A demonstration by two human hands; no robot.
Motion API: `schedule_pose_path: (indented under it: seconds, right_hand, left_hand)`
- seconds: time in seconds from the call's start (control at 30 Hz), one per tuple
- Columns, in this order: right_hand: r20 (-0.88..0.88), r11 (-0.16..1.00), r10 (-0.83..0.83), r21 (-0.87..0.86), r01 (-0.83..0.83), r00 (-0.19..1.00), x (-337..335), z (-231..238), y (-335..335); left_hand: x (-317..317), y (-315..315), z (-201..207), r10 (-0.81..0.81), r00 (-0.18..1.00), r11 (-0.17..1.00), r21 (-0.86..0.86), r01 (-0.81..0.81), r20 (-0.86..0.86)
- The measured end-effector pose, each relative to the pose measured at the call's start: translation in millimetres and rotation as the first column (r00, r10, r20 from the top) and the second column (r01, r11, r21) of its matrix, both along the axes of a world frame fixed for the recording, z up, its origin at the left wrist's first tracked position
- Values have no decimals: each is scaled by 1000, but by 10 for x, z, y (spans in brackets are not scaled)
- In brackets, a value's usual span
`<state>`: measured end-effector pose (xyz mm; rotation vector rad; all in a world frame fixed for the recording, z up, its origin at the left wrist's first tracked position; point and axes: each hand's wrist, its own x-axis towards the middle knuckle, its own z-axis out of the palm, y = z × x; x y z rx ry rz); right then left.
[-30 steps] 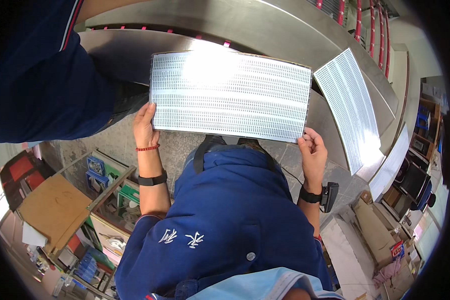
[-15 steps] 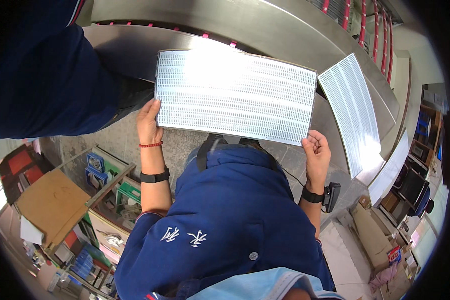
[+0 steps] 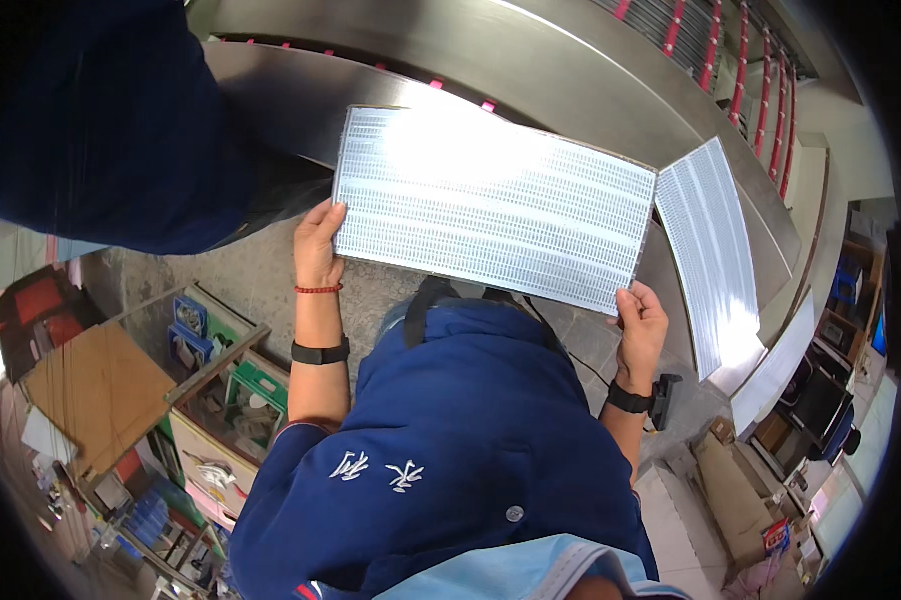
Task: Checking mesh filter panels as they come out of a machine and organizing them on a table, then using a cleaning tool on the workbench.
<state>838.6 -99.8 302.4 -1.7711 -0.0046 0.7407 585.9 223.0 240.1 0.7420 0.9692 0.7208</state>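
Observation:
A wide, shiny whitish panel (image 3: 490, 215), patterned with rows of small marks, is held level in front of me. My left hand (image 3: 317, 243) grips its left edge near the lower corner, thumb on top. At the lower right corner, my right hand (image 3: 641, 330) pinches the panel between thumb and curled fingers. Glare washes out the panel's upper middle. A second patterned panel (image 3: 708, 250) lies just to the right, close to the held one's right edge.
Behind the panels runs a metal bench (image 3: 570, 85), with red-banded rollers (image 3: 710, 45) at the far right. Another person's dark sleeve (image 3: 120, 150) fills the upper left. A brown board (image 3: 95, 395) lies on a rack at left; a white sheet (image 3: 770, 365) is at right.
The held panel and both hands have shifted slightly right and down in the view, and the panel is tilted a little more. Both hands keep their grip. The other person's sleeve has also moved.

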Motion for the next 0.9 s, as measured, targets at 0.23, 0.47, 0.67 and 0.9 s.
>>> schedule_pose_path:
  seconds: [0.23, 0.47, 0.67, 0.9]
  right_hand:
    - [-38, 995, -77, 56, 79, 996, -20, -18, 28]
    - [-39, 991, -104, 80, 106, 994, 24, -74, -24]
    - [-6, 988, -111, 107, 111, 994, 26, -107, -6]
    - [-3, 988, -99, 116, 98, 995, 49, -118, -22]
  left_hand:
    - [11, 2, 24, 26, 1000, 1000, -9, -26, -6]
    - [-26, 27, -28, 51, 997, 998, -47, -49, 53]
    - [-46, 18, 26, 46, 998, 998, -40, -44, 52]
    - [-45, 32, 42, 53, 996, 998, -49, -50, 65]
